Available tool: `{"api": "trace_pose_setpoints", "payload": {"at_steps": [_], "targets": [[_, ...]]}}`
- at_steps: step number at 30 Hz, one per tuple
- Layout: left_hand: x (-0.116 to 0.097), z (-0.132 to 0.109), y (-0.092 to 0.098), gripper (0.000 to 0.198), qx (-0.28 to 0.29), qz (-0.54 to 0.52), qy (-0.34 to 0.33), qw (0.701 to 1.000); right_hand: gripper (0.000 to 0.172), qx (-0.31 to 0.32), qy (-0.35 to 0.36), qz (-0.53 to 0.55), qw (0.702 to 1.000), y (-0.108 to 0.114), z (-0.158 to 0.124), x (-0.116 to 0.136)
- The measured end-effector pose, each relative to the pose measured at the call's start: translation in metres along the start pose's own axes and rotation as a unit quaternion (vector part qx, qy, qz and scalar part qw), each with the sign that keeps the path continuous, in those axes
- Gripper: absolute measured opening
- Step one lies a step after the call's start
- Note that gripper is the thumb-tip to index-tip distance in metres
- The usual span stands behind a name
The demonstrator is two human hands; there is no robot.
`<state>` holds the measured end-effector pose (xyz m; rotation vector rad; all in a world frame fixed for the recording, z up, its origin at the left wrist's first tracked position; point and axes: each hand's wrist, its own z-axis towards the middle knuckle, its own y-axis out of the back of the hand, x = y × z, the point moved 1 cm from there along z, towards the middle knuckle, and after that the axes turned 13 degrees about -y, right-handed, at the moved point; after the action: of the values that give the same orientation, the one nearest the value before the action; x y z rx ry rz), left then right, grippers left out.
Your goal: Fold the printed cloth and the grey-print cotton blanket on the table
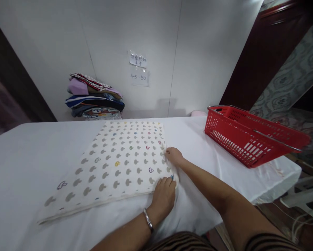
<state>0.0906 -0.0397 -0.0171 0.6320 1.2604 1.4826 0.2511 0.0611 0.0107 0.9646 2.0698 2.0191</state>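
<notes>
A white cloth (pixel 127 157) printed with grey and coloured mushrooms lies folded in layers, spread flat on the white-covered table. My left hand (pixel 164 195), with a silver bracelet at the wrist, grips its near right corner, fingers curled over the edge. Farther up the same right edge, my right hand (pixel 174 156) pinches the cloth between thumb and fingers. The edge looks slightly bunched between both hands. My palms hide what lies under the fingers.
A red plastic basket (pixel 232 139) with metal handles stands at the table's right end. Several folded fabrics form a stack (pixel 96 97) at the back left by the wall. Paper labels (pixel 139 69) are taped to the wall. A white plastic chair (pixel 305 195) is at the lower right.
</notes>
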Motion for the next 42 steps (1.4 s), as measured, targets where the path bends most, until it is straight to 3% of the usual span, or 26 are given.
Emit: {"api": "trace_pose_setpoints", "payload": {"at_steps": [8, 24, 37, 42], "targets": [[0.0, 0.0, 0.0, 0.019, -0.012, -0.015, 0.006, 1.0, 0.023, -0.026, 0.037, -0.031, 0.999, -0.012, -0.022, -0.005], [0.0, 0.0, 0.0, 0.02, 0.009, -0.005, 0.012, 1.0, 0.019, 0.012, -0.054, -0.023, 0.998, 0.002, 0.03, -0.015], [0.0, 0.0, 0.0, 0.023, -0.002, -0.006, 0.006, 1.0, 0.027, 0.02, -0.076, -0.027, 0.997, 0.003, 0.032, -0.015], [0.0, -0.001, 0.001, 0.022, 0.003, -0.01, 0.01, 1.0, 0.022, 0.024, -0.081, -0.003, 0.996, 0.002, 0.033, -0.017]]}}
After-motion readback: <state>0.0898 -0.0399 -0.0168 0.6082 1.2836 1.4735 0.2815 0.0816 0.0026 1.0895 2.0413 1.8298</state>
